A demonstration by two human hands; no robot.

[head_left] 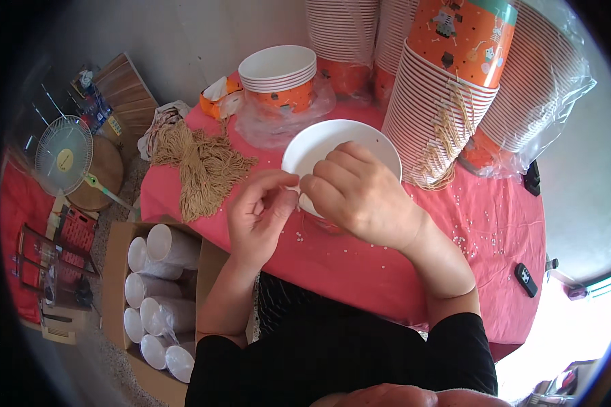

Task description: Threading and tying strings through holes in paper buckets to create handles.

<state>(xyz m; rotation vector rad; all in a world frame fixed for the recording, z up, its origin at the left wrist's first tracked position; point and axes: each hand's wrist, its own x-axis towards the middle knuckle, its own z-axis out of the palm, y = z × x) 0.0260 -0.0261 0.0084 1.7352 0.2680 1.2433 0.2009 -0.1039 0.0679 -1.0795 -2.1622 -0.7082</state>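
A white-lined paper bucket (312, 139) stands on the pink tablecloth (387, 288) in front of me, with a bit of orange outer wall below my hands. At its near left rim my left hand (259, 217) has thumb and forefinger brought together. My right hand (363, 193) is curled over the bucket's opening, its fingertips close to the left ones. Whatever lies between the fingers is too small or hidden to name. Beside the bucket rises a tall stack of orange paper buckets (438, 112), with loops of tan string (448, 136) hanging down its side.
A tan string bundle (207, 169) lies at the left edge. Several nested buckets (278, 71) sit behind it on plastic film. Wrapped stacks (543, 81) stand at back right. White bits are scattered near a black remote (525, 279). A carton (119, 271) holds white cups (170, 315).
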